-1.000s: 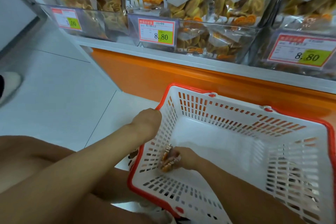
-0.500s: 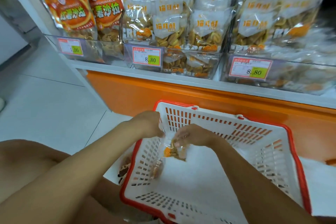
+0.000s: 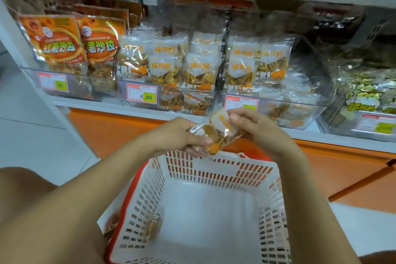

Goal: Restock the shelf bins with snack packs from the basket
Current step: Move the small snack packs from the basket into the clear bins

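Note:
A clear snack pack (image 3: 216, 133) with a white label and golden chips hangs above the far rim of the white basket with a red rim (image 3: 214, 210). My left hand (image 3: 182, 135) grips its lower left end. Its upper right end is pinched by my right hand (image 3: 255, 126). Another pack (image 3: 153, 226) leans against the basket's left inner wall. On the shelf, the middle clear bin (image 3: 171, 100) and the bin to its right (image 3: 289, 111) hold the same kind of packs.
Orange packs (image 3: 64, 47) fill the left bin. A darker bin with yellow-green packs (image 3: 364, 96) stands at the far right. Price tags hang on the bin fronts. An orange base panel (image 3: 120, 130) runs under the shelf; white floor tiles lie to the left.
Both hands rose from inside the basket with the snack pack, now held at the level of the shelf edge. The view tilted upward, showing more of the shelf.

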A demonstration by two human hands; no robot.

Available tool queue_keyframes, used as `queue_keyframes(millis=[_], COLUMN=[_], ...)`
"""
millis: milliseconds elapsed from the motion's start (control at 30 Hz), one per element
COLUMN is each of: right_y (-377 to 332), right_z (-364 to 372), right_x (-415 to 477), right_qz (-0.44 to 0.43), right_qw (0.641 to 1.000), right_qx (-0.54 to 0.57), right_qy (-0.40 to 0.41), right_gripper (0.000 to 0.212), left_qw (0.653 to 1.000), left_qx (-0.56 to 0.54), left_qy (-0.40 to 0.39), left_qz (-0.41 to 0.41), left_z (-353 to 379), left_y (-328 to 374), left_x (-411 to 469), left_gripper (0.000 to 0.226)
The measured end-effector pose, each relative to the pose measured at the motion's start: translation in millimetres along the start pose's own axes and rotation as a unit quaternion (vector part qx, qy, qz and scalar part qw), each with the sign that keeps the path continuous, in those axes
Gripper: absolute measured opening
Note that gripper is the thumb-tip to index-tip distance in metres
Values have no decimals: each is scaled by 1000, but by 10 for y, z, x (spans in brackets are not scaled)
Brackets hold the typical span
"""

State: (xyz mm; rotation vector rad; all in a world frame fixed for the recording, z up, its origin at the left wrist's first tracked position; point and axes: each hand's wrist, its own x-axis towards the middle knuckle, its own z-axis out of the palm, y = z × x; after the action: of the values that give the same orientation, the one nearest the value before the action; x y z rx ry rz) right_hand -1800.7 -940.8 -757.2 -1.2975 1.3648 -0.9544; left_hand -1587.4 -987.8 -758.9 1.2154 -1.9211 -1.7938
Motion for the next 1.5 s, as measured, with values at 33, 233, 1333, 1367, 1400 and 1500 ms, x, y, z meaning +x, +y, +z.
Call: queue_keyframes(millis=[33, 233, 1333, 1367, 1400, 1500], right_y=[-23, -187, -503, -461, -422, -356], right_z=[-20, 21, -1128, -1118, -1098, -977], right_x=[-36, -103, 556, 562, 556, 505], right_qz=[6, -7, -2, -6, -10, -48], right_qw=[1000, 994, 944, 936, 925, 889], right_qx=[19, 86, -117, -116, -127, -186], right_qy=[5, 64, 309, 334, 357, 415], right_gripper=[42, 16, 39, 42, 45, 39], left_qw=[1000, 988, 916, 916, 916, 917], left_qx=[-23, -69, 219, 220, 220, 220], left_qy=[12, 71, 315, 314, 313, 305], left_qz=[15, 118, 118, 120, 122, 137], left_z=[11, 123, -198, -198, -197, -197], left_y=[47, 317, 415, 414, 410, 396], left_x=[13, 86, 353, 349, 345, 320], left_gripper=[21, 19, 19, 18, 16, 10])
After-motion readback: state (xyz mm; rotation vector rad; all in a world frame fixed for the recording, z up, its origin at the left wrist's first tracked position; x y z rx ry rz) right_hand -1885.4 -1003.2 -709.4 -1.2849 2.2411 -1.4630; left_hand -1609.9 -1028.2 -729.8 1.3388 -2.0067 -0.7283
